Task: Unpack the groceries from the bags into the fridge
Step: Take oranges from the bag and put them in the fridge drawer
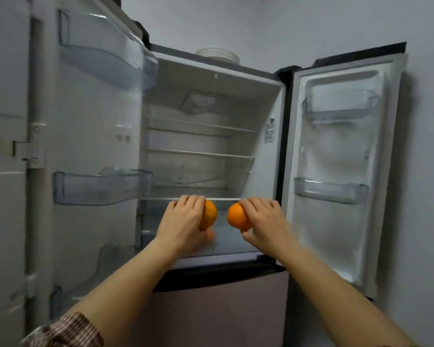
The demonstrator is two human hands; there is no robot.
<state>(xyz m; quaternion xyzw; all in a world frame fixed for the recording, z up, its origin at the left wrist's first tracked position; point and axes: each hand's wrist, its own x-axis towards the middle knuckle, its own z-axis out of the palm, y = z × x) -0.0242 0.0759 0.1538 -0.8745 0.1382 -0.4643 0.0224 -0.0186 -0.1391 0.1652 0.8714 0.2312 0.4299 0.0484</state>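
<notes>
We look into a tall, white-lined fridge (211, 91) with both upper doors swung wide. The left door (90, 136), nearer to us, carries clear plastic bins (100, 187); the right door (336, 151) carries two more. Glass shelves (201, 152) cross the cabinet. Our left hand (186, 221) curls its fingers over a round orange fruit (210, 214), and our right hand (263, 221) grips a second round orange fruit (237, 216). The two fruits are side by side, not touching, just below the front edge of the lowest shelf. A stack of white plates (218, 55) rests on top of the fridge. A brown striped sleeve (70, 331) shows at near left.
</notes>
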